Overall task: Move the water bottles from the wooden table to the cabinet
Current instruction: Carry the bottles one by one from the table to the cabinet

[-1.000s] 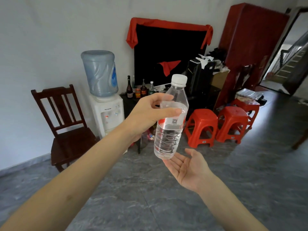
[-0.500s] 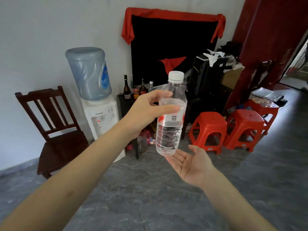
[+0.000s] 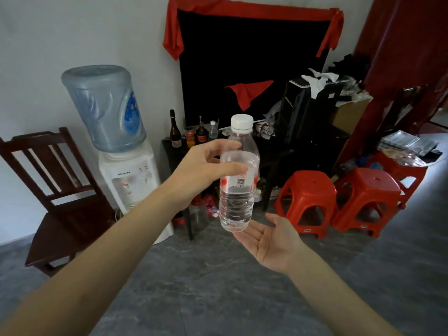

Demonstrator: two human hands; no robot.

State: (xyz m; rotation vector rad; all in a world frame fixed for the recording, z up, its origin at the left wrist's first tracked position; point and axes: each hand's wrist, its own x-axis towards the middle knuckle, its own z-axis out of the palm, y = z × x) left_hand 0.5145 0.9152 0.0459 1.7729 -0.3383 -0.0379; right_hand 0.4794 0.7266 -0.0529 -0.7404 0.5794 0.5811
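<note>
A clear plastic water bottle (image 3: 237, 195) with a white cap and a red label hangs upright in mid-air, about two thirds full. My left hand (image 3: 206, 168) grips it around the upper body. Just below its base my right hand (image 3: 271, 238) lies palm up with fingers spread, holding nothing. Behind them stands a low dark cabinet (image 3: 288, 151) against the wall, with several glass bottles and one small water bottle (image 3: 212, 130) at its left end.
A water dispenser (image 3: 131, 175) with a blue jug stands left of the cabinet, and a dark wooden chair (image 3: 63, 214) further left. Red plastic stools (image 3: 308, 200) crowd the floor to the right. A black box and clutter top the cabinet. Grey floor lies in front.
The view has come closer to the cabinet and shifted left; the dispenser, chair and stools look larger. Both hands keep the same pose around the bottle.
</note>
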